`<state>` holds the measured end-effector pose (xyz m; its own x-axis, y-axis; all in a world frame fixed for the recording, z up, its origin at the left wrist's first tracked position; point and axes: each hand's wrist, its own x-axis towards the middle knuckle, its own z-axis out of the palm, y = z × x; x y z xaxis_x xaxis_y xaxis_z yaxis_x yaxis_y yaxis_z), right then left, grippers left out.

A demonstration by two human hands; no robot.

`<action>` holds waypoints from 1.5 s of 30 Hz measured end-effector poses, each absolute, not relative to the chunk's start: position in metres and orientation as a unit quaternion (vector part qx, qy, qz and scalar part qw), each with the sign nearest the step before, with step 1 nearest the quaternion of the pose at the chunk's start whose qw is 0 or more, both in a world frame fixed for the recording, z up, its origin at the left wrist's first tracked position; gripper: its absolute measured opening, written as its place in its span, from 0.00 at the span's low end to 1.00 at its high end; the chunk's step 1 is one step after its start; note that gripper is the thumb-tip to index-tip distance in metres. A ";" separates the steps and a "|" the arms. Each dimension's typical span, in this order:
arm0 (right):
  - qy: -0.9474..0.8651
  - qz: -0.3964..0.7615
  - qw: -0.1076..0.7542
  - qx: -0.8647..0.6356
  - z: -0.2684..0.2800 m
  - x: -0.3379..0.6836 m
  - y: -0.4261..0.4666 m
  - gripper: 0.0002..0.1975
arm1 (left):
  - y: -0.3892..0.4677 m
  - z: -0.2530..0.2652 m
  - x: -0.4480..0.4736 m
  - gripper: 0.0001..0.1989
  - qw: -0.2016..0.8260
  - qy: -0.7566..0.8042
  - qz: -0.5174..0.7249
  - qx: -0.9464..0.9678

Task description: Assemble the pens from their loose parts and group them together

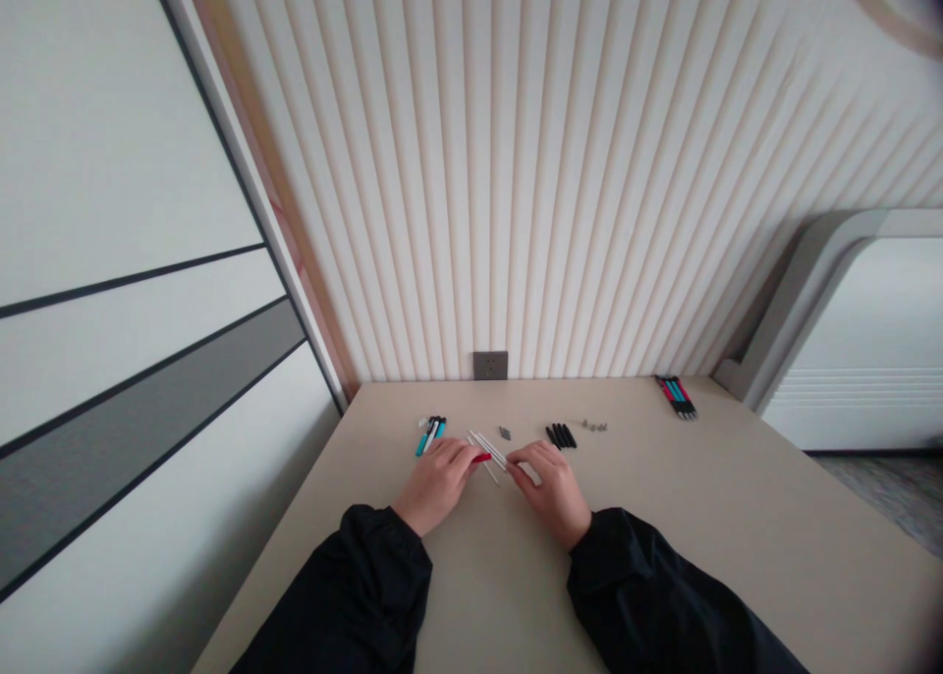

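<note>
My left hand (pixel 440 479) is closed in a pinch on a red pen barrel (pixel 481 457), whose end sticks out past the fingertips. Between my hands, several thin white pen refills (pixel 489 448) lie slanted on the table. The fingers of my right hand (pixel 549 485) pinch together at the near end of a refill. Just beyond my left hand lies a group of blue, white and black pen barrels (pixel 431 435). Small grey springs (pixel 505 433) rest behind the refills. Past my right hand is a row of black pen parts (pixel 561 436).
Small grey metal pieces (pixel 593 425) lie to the right of the black parts. A pack of coloured pens (pixel 676 397) sits at the table's (pixel 508 595) far right. A dark socket (pixel 490 365) is on the ribbed wall, and a pale headboard (pixel 861 330) stands at right.
</note>
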<state>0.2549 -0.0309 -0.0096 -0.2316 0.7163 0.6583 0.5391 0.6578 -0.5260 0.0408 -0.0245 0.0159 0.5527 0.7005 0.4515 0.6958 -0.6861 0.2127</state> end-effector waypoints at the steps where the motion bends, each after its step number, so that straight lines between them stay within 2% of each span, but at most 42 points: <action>1: -0.764 0.112 0.491 -0.403 -0.009 0.255 -0.031 0.07 | -0.027 0.016 0.043 0.09 0.021 0.391 0.272 0.879; 7: -0.715 0.199 0.538 -0.400 -0.005 0.257 -0.036 0.06 | -0.037 0.014 0.053 0.10 0.083 0.363 0.281 0.884; 25: -0.757 0.126 0.511 -0.387 -0.007 0.253 -0.040 0.09 | -0.039 0.011 0.055 0.08 0.109 0.369 0.311 0.869; 31: -0.781 0.117 0.477 -0.386 -0.013 0.253 -0.037 0.12 | -0.039 0.009 0.056 0.09 0.127 0.370 0.340 0.855; 36: -0.826 0.057 0.386 -0.408 -0.020 0.250 -0.034 0.06 | -0.037 0.001 0.054 0.09 0.138 0.427 0.422 0.788; 41: -0.844 0.013 0.310 -0.438 -0.021 0.246 -0.036 0.03 | -0.033 -0.002 0.055 0.11 0.231 0.454 0.519 0.687; 45: -0.847 0.000 0.298 -0.440 -0.021 0.245 -0.037 0.06 | -0.031 -0.001 0.054 0.18 0.272 0.466 0.544 0.643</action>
